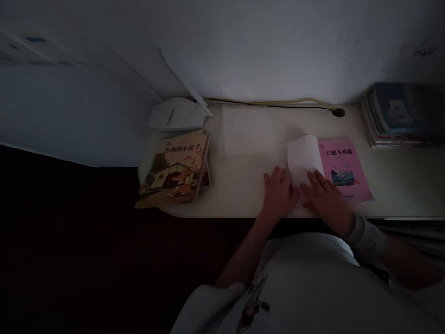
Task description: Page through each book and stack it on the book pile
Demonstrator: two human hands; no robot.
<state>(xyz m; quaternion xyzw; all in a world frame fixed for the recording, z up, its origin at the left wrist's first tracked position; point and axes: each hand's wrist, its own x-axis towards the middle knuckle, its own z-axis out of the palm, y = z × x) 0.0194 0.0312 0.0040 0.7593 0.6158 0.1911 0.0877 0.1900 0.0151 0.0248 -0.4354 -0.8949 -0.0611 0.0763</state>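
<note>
A pink book (344, 169) lies on the pale desk (243, 144), with a white page or flap (302, 157) lifted and curled over at its left side. My left hand (278, 192) rests flat on the desk just left of that white page, fingers together. Pressing down on the lower edge of the white page is my right hand (325, 195), its fingers spread, beside the pink cover. Neither hand grips anything that I can see.
A small pile of picture books (175, 169) lies at the desk's left end, with a white device (177, 113) behind it. A tall stack of books (399, 116) stands at the back right. A yellow cable (278, 103) runs along the wall. The room is dim.
</note>
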